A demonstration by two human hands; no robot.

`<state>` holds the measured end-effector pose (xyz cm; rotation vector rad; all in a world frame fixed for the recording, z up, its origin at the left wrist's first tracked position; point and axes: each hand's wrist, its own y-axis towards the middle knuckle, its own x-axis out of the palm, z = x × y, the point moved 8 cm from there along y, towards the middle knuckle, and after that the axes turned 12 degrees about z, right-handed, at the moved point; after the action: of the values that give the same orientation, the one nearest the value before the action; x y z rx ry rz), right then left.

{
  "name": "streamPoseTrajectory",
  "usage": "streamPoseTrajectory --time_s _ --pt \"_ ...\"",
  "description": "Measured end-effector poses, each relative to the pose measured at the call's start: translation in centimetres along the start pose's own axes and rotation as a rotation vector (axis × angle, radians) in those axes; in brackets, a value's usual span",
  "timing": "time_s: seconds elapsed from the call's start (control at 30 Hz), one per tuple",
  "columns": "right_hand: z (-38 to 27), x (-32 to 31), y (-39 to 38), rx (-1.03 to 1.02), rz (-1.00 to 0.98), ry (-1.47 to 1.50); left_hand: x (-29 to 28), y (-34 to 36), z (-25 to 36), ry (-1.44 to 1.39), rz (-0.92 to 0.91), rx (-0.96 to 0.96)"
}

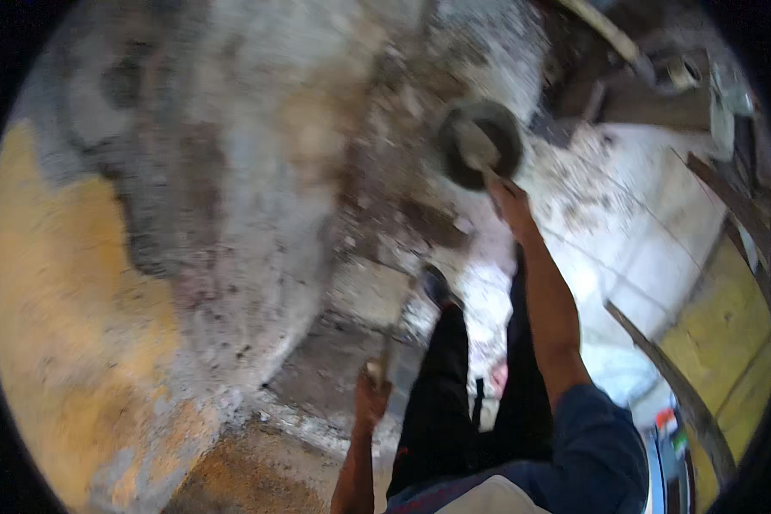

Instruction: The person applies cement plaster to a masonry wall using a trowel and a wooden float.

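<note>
My right hand (510,204) is closed on the handle of a trowel (480,147), whose mortar-coloured blade is over or inside a round dark bucket (450,146); how deep it sits I cannot tell. Low at the centre, beside my leg, my left hand (373,398) grips a pale, thin, flat tool (385,351), blurred and seen nearly edge-on. To the left rises a rough plastered wall (257,146) with grey patches and peeling yellow paint (68,325).
Rubble and dust cover the floor (424,214) around the bucket and my feet. Pale tiles (634,240) lie to the right, with a long weathered plank (668,381) along them. Assorted boards and debris (625,94) are piled at the upper right.
</note>
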<state>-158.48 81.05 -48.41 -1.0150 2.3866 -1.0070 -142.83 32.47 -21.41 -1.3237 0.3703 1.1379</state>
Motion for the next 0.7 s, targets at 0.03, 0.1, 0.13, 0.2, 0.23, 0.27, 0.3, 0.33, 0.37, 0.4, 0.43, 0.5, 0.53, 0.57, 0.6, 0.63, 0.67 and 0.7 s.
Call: streamPoseTrajectory --time_s 0.03,0.1,0.13,0.2,0.23,0.27,0.3,0.33,0.37,0.4,0.43,0.5,0.53,0.57,0.6,0.63,0.67,0.7 --pt "-0.1 -1.7 -0.3 0.032 0.026 0.042 1.0 0.8 -0.9 0.178 -0.034 0.105" --pt "-2.6 -7.0 -3.0 0.014 0.100 0.097 2.1 1.1 3.1 0.005 -0.075 0.107" --pt "-4.2 -6.9 -4.9 0.016 0.050 0.188 0.6 1.5 2.9 0.015 -0.017 0.128" --pt "-8.6 -3.5 -9.9 0.052 -0.016 0.508 -2.1 1.5 -0.1 0.008 -0.027 0.114" --pt "-11.2 -3.7 -11.8 0.031 -0.020 0.518 -3.0 1.4 1.0 0.003 -0.015 0.132" --pt "-13.6 -4.9 -13.3 -0.045 -0.010 0.598 -3.5 1.8 2.8 0.043 -0.046 0.139" --pt "-15.7 -6.2 -14.9 -0.120 0.001 0.676 -3.8 1.9 4.6 0.085 -0.079 0.145" --pt "-18.6 -7.5 -17.0 -0.167 0.055 0.713 -4.5 1.9 6.3 0.052 -0.091 0.113" --pt "-20.5 -7.7 -18.4 -0.181 0.056 0.731 -5.3 2.2 6.5 0.057 -0.081 0.133" --pt "-22.2 -8.7 -19.5 -0.220 0.140 0.796 -6.2 2.6 7.2 0.089 -0.058 0.228" --pt "-23.5 -10.2 -20.6 -0.262 0.231 0.859 -6.9 2.8 8.0 0.118 -0.039 0.328" --pt "-26.2 -12.5 -23.3 -0.351 0.298 0.865 -7.1 3.4 9.2 0.097 -0.052 0.331" --pt "-29.5 -13.7 -26.8 -0.462 0.420 0.940 -7.5 3.6 9.4 0.074 -0.057 0.309" --pt "-32.1 -15.1 -29.9 -0.573 0.540 1.010 -7.8 3.5 9.5 0.077 -0.057 0.321" --pt "-33.6 -15.9 -31.4 -0.583 0.547 1.017 -8.0 3.5 9.8 -0.005 -0.087 0.333" --pt "-34.7 -16.9 -33.2 -0.683 0.628 1.081 -8.4 3.4 9.8 -0.086 -0.112 0.339" --pt "-35.5 -17.8 -35.0 -0.787 0.716 1.132 -8.5 3.2 10.0 -0.088 -0.119 0.346" --pt "-36.3 -17.4 -36.0 -0.792 0.718 1.129 -8.8 2.9 9.8 -0.046 -0.096 0.345"
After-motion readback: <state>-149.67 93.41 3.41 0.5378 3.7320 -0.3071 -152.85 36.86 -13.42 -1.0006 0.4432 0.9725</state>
